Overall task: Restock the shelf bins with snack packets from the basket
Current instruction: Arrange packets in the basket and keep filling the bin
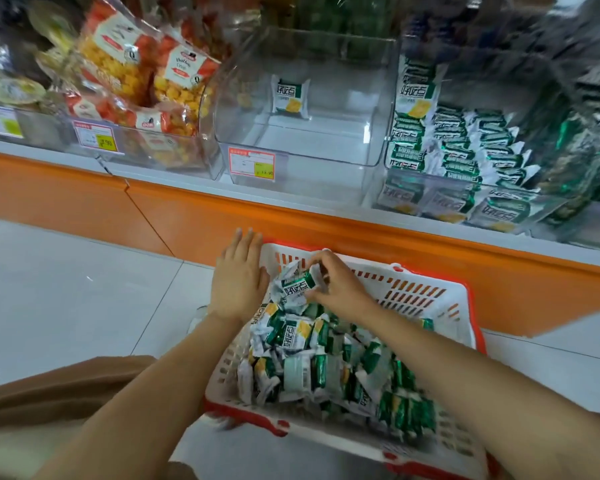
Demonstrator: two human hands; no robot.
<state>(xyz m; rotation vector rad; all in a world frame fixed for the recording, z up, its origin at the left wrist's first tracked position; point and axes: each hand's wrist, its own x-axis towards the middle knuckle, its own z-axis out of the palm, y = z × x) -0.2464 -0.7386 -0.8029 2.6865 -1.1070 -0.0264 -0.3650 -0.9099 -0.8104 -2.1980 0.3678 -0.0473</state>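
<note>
1. Left bin, ten o'clock of the view: clear plastic, well filled with orange-and-yellow snack bags. It holds a different product and seems to need nothing from this basket.

2. Left hand, just left of centre, at the basket's eleven o'clock corner: fingers straight and together, the palm laid flat against the side of a raised bunch of packets. It steadies and grips nothing.

3. Middle bin, twelve o'clock: clear and almost bare, with one green-and-white packet leaning at the back. A red price label sits on its front lip. Judged the bin to be restocked; filling has hardly begun.

4. Held packet, centre: lifted just above the heap, still inside the basket and not yet carried to the shelf.

5. Heap of snack packets, six o'clock: green, white and yellow, lying loose and covering most of the basket floor. Nearly the whole stock is left to move.

6. Right hand, just right of centre: fingers curled, pinching the held packet from its three o'clock side.

7. Basket, five o'clock: white slotted walls and a red rim, standing on the floor against the orange shelf base.

8. Right bin, two o'clock: stacked high with the same green packets and already full.
</note>
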